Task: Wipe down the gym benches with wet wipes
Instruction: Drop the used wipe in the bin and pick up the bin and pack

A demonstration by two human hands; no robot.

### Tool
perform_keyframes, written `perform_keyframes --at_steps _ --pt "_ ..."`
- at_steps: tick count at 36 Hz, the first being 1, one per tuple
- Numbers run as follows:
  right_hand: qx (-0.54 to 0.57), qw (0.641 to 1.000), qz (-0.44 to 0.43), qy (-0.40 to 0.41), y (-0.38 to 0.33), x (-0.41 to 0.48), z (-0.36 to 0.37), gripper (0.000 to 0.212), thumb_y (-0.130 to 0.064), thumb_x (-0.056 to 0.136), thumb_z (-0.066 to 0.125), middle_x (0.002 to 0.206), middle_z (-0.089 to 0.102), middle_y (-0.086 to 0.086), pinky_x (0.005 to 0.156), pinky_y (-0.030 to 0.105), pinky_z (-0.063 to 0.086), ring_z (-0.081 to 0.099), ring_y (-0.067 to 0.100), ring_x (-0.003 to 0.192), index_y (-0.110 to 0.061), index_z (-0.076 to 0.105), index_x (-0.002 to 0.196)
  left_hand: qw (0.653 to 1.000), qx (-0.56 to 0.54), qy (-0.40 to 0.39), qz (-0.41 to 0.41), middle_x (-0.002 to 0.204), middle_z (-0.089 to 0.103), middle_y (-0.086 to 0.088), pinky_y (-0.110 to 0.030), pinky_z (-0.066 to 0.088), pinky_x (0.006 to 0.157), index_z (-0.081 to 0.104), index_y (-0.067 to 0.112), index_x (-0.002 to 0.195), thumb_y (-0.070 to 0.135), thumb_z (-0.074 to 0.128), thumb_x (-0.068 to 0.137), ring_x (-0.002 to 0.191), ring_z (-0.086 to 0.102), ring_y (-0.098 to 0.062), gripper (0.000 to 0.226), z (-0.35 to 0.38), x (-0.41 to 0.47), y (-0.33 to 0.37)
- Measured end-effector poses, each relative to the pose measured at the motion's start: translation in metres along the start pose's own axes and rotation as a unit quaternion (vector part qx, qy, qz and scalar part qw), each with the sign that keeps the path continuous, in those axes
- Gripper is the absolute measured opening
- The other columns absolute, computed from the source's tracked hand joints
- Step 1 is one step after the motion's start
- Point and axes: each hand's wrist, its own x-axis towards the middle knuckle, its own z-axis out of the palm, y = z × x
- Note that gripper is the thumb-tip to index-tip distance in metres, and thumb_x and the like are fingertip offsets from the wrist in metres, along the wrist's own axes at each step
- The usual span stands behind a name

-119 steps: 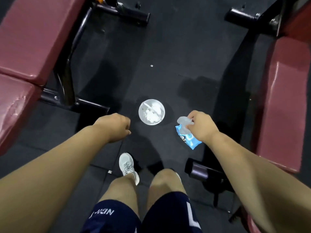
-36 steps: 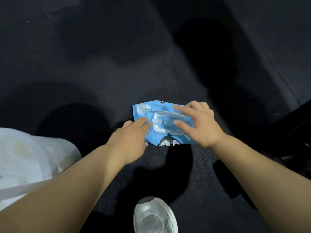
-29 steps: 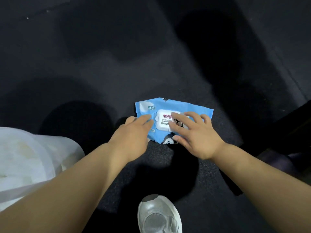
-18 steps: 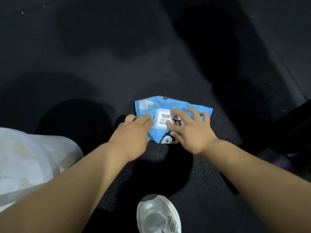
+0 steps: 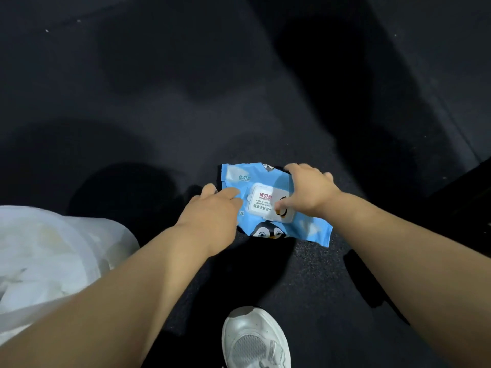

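The pack [image 5: 261, 177] of wipes lies on the dark floor [image 5: 186, 88] in front of you, between your hands; your left hand [image 5: 212, 211] is flat, its straight fingers pressing the pack's left side just beside the white lid [image 5: 261, 205]; your right hand [image 5: 309, 192] grips the pack, fingers curled over its far edge, thumb on the lid; a white bag [image 5: 53, 256] sits at your left; your shoe [image 5: 255, 341] shows below.
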Motion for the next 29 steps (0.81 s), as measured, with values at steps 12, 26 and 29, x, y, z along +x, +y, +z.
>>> perform_keyframes --at_steps 12,26,29 --pt "0.028 0.997 -0.015 -0.069 -0.041 -0.054 -0.03 0.036 -0.019 0.074 0.073 0.089 0.055 0.0 0.065 0.034 0.052 0.059 0.023 0.081 -0.016 0.043 0.093 0.999 0.02 0.045 0.007 0.121 0.045 0.004 -0.028 0.033 0.079 0.046 0.023 0.124 0.027 0.043 0.095 0.107 0.041 -0.02 0.03 -0.049 -0.053 0.009" --pt "-0.146 0.984 -0.092 0.048 -0.134 -0.129 -0.138 0.036 -0.013 0.083 0.057 0.087 0.049 0.003 0.063 0.032 0.041 0.049 0.027 0.075 -0.013 0.039 0.114 0.976 -0.062 0.184 -0.101 0.117 0.057 0.002 -0.038 0.046 0.088 0.054 0.021 0.123 0.038 0.043 0.096 0.109 0.052 -0.023 0.033 -0.121 -0.213 -0.029" --pt "-0.134 0.982 -0.115 0.072 -0.154 -0.14 -0.15 0.034 -0.014 0.08 0.058 0.083 0.051 0.002 0.057 0.03 0.04 0.053 0.027 0.073 -0.015 0.04 0.109 0.97 -0.027 0.197 -0.138 0.121 0.055 0.005 -0.035 0.041 0.088 0.052 0.025 0.125 0.043 0.042 0.095 0.111 0.047 -0.022 0.037 -0.115 -0.243 -0.048"
